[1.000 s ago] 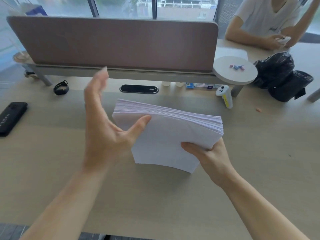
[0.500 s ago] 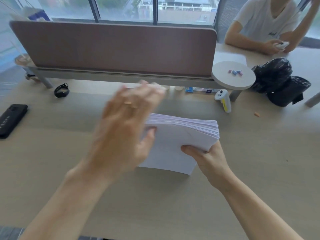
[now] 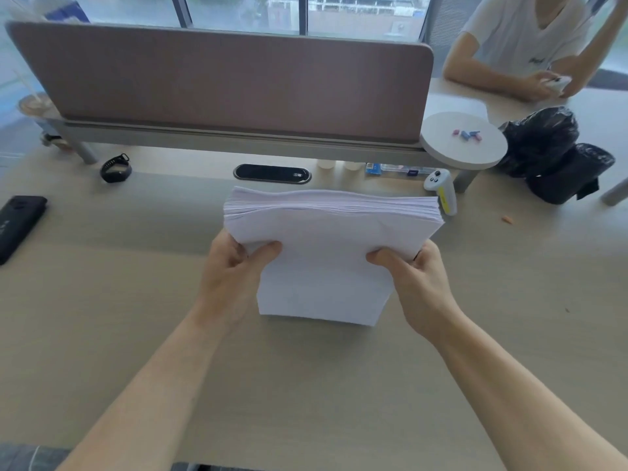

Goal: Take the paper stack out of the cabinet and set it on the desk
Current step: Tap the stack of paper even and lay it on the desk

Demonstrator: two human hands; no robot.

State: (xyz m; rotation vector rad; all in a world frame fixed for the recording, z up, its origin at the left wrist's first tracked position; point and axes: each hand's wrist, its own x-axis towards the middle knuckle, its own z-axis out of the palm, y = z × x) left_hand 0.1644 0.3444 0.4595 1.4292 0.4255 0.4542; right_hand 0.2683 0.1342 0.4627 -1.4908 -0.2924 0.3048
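Note:
A thick white paper stack (image 3: 326, 253) stands tilted on its near edge on the light wood desk (image 3: 119, 334), its far edge raised toward the partition. My left hand (image 3: 234, 270) grips its left side, thumb on the top sheet. My right hand (image 3: 414, 277) grips its right side the same way. The cabinet is not in view.
A mauve partition panel (image 3: 221, 83) runs across the back. On the desk lie a black phone (image 3: 18, 222), a black wristband (image 3: 116, 168), a cable port (image 3: 272, 173), a white controller (image 3: 441, 188) and black bags (image 3: 550, 154). A round white shelf (image 3: 464, 142) holds small items. A person (image 3: 523, 45) sits far right.
My left hand swept from open in the air at the left onto the stack and closed on its left side. The stack turned to face me squarely, held in both hands.

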